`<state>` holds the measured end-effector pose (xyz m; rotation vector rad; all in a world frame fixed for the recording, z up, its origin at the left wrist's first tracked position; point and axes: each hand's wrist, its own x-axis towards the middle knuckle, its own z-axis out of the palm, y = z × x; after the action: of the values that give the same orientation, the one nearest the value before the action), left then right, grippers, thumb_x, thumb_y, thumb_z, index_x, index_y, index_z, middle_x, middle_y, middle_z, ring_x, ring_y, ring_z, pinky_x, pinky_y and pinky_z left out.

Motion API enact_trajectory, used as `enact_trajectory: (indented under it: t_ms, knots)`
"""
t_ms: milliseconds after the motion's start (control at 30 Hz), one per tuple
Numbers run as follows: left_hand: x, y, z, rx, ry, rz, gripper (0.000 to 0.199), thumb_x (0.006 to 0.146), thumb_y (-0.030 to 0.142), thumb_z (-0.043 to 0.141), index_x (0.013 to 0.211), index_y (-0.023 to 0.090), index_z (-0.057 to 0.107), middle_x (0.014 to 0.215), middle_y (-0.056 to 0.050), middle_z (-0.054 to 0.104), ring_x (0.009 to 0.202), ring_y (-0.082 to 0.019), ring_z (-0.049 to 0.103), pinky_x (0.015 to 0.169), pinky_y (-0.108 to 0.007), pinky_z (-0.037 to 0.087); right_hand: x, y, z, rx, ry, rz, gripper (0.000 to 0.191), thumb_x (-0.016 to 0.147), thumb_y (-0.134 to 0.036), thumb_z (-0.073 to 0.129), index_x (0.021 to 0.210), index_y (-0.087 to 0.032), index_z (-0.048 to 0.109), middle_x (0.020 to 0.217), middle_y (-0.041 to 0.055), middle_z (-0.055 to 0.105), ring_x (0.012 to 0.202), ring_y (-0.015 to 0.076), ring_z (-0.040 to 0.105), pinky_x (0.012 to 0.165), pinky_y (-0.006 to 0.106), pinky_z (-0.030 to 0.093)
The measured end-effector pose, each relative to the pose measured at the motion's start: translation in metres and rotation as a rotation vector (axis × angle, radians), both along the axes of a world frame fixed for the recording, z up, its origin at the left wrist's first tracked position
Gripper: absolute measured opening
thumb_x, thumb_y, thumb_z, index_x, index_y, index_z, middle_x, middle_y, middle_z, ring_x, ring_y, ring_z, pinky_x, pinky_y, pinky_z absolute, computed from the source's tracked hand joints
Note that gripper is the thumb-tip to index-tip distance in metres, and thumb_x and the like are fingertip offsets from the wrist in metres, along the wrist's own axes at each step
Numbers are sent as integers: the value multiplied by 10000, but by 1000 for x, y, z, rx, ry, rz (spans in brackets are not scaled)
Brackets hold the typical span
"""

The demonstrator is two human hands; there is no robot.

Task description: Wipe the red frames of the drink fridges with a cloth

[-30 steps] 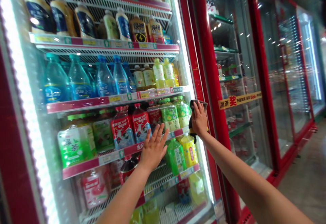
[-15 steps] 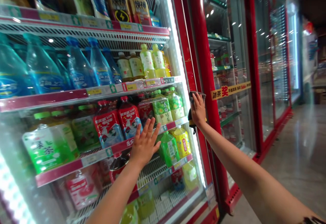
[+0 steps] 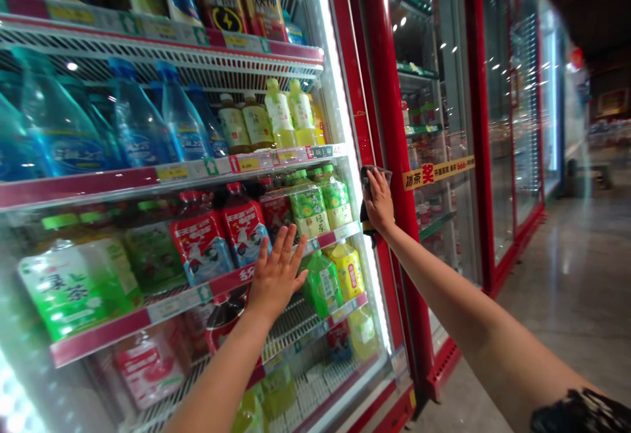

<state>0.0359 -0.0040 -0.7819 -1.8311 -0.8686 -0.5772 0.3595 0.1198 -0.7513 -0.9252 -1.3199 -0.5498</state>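
My left hand [image 3: 277, 274] is spread flat, palm toward the fridge, in front of the drink shelves and apparently against a glass pane. Beside it are red-labelled bottles [image 3: 243, 224] and a green bottle [image 3: 323, 282]. My right hand [image 3: 378, 202] presses a dark grey cloth [image 3: 367, 177] to the red door frame [image 3: 352, 91], at the edge of the lit fridge. Its fingers point upward over the cloth. Something black with a yellow band [image 3: 367, 223] hangs under that hand, partly hidden.
Blue bottles [image 3: 140, 114] and tea bottles [image 3: 280, 114] fill the shelves. To the right stands a second glass-fronted fridge with a yellow sticker strip [image 3: 438, 173] across it. More fridges [image 3: 525, 91] line the shiny floor [image 3: 557, 275] farther right.
The view has turned slightly to the right, so the shelves and fridges sit a little farther left. Both hands keep nearly the same places on the fridge front.
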Motion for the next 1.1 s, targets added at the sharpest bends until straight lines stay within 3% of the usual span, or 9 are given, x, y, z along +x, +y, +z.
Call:
enact_trajectory:
  t_ms: [67, 200, 267, 333, 500, 567, 767, 1000, 1100]
  knots:
    - [0, -1, 0, 1, -3, 6, 1117, 844, 452, 752, 1626, 226, -14, 1687, -134, 27, 1566, -264, -39, 1277, -515, -71, -5, -7, -36, -19, -11, -13, 635, 968, -251, 431, 1588, -299, 299, 1652, 51, 312, 1546, 258, 221, 1233, 561, 274]
    - [-1, -1, -1, 24, 1, 21, 1117, 843, 471, 746, 1627, 225, -10, 1688, -134, 29, 1567, -259, -35, 1278, -507, -69, -15, -25, -151, -80, 19, -29, 658, 984, -222, 412, 1606, -329, 227, 1665, 61, 282, 1541, 282, 238, 1196, 607, 321]
    - [-1, 0, -1, 36, 11, 23, 1110, 844, 482, 742, 1628, 216, 3, 1688, -140, 37, 1567, -261, -34, 1275, -503, -83, -17, -26, -177, -103, 9, -18, 656, 989, -204, 398, 1608, -331, 221, 1671, 59, 270, 1550, 283, 209, 1198, 619, 311]
    - [0, 0, -1, 48, 14, 22, 1110, 840, 484, 746, 1629, 205, 17, 1688, -149, 48, 1567, -266, -34, 1272, -499, -97, -17, -23, -163, -89, 16, -7, 646, 990, -190, 379, 1606, -321, 236, 1670, 56, 273, 1552, 275, 203, 1206, 612, 300]
    - [0, 1, -1, 30, 2, 9, 1121, 836, 467, 754, 1628, 223, -1, 1690, -139, 36, 1568, -263, -36, 1274, -507, -79, -29, -15, -74, -22, 53, -49, 623, 996, -215, 368, 1603, -301, 255, 1663, 62, 288, 1559, 278, 176, 1221, 628, 243]
    - [0, 0, -1, 18, -1, 9, 1116, 843, 462, 748, 1627, 230, -12, 1690, -134, 28, 1567, -265, -34, 1275, -515, -65, -37, -23, -74, -21, -61, -46, 636, 994, -225, 392, 1607, -305, 244, 1669, 52, 276, 1562, 275, 163, 1228, 608, 247]
    - [0, -1, -2, 26, 6, 41, 1096, 857, 481, 725, 1625, 229, -16, 1685, -138, 28, 1567, -274, -14, 1274, -521, -51, -28, -41, -140, -70, -343, 38, 598, 1002, -226, 424, 1576, -360, 323, 1627, 24, 375, 1539, 245, 253, 1207, 525, 345]
    - [2, -3, -3, 25, 6, 59, 1097, 859, 487, 721, 1623, 208, -14, 1681, -141, 29, 1564, -273, -32, 1275, -516, -59, -74, -35, -56, 43, 14, -30, 607, 1012, -199, 361, 1600, -317, 267, 1638, 70, 345, 1551, 267, 211, 1216, 611, 272]
    - [3, -5, -3, 18, 8, 66, 1074, 865, 483, 715, 1625, 198, 13, 1681, -144, 31, 1563, -275, -35, 1276, -519, -51, -97, -55, -67, 17, -229, 42, 598, 1007, -196, 390, 1585, -327, 314, 1631, 46, 365, 1544, 252, 235, 1226, 556, 293]
